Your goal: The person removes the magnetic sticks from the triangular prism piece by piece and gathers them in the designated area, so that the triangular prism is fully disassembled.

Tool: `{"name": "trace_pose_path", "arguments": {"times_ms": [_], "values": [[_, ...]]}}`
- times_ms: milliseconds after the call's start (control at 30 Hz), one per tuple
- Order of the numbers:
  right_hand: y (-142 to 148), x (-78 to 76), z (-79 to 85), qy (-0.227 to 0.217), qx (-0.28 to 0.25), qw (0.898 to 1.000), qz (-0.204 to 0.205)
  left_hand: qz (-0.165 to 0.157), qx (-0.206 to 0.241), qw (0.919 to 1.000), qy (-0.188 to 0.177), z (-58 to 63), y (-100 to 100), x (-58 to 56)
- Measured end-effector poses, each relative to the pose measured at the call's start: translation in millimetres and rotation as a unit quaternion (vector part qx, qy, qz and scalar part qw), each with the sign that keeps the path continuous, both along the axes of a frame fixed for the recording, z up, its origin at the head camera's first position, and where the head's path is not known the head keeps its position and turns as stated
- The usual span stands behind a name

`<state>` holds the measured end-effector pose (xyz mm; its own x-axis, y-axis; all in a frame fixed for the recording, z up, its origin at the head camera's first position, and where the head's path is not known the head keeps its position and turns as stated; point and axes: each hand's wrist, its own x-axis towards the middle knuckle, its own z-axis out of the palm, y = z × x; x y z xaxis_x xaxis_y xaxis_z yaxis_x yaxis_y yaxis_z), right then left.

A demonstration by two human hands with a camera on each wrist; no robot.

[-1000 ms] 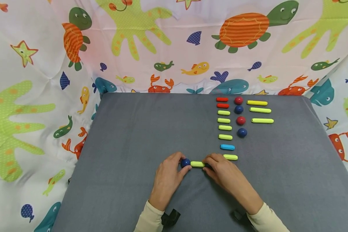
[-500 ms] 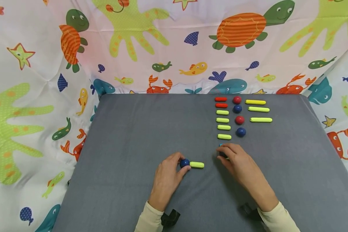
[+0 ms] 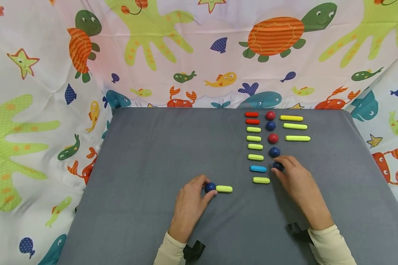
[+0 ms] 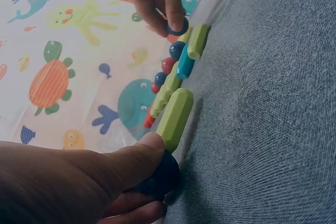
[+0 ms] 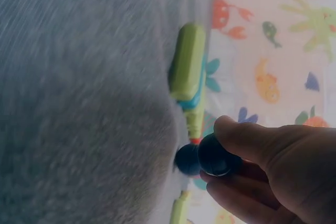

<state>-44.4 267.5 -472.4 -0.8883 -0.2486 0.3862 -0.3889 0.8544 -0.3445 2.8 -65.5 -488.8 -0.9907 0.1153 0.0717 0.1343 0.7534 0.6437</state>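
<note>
My left hand (image 3: 189,206) pinches a dark blue ball (image 3: 210,187) between thumb and fingers. A short lime-green ribbed rod (image 3: 224,189) points right from that ball, its end against it; the left wrist view shows the rod (image 4: 176,119) beyond my thumb. Over on the right, my right hand (image 3: 300,184) holds a second dark blue ball (image 3: 278,166) in its fingertips. It is just in front of another blue ball (image 3: 274,152) at the near end of a column. In the right wrist view the held ball (image 5: 216,156) overlaps that one.
Short rods form a column left of the balls: red (image 3: 252,115), lime-green (image 3: 255,157) and blue (image 3: 258,169), with a lime-green rod (image 3: 261,180) nearest. Red balls (image 3: 273,138) share the ball column. Longer yellow-green rods (image 3: 297,138) lie right of it on the grey cloth (image 3: 146,158).
My right hand has left the green rod's right end and moved right and away to the ball column, carrying a blue ball. My left hand stays on its ball.
</note>
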Motion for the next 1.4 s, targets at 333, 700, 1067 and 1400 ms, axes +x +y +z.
{"name": "trace_pose_path", "arguments": {"times_ms": [333, 700, 1067, 1400], "values": [[10.9, -3.8, -10.3, -0.041, 0.039, 0.998, -0.025, 0.001, -0.002, 1.0, 0.002, -0.9, -1.0, 0.4], [10.8, -7.0, -12.0, -0.048, 0.044, 0.998, -0.015, -0.001, 0.008, 0.9999, 0.006, -0.7, -1.5, 0.1], [-30.8, 3.5, 16.0, 0.012, 0.026, 0.997, 0.071, -0.002, 0.013, 0.9999, -0.001, 0.2, -1.5, 0.0], [-93.5, 24.5, 6.1, -0.008, 0.017, 0.988, 0.155, -0.005, -0.01, 0.9999, 0.006, 1.3, -0.5, -0.7]]}}
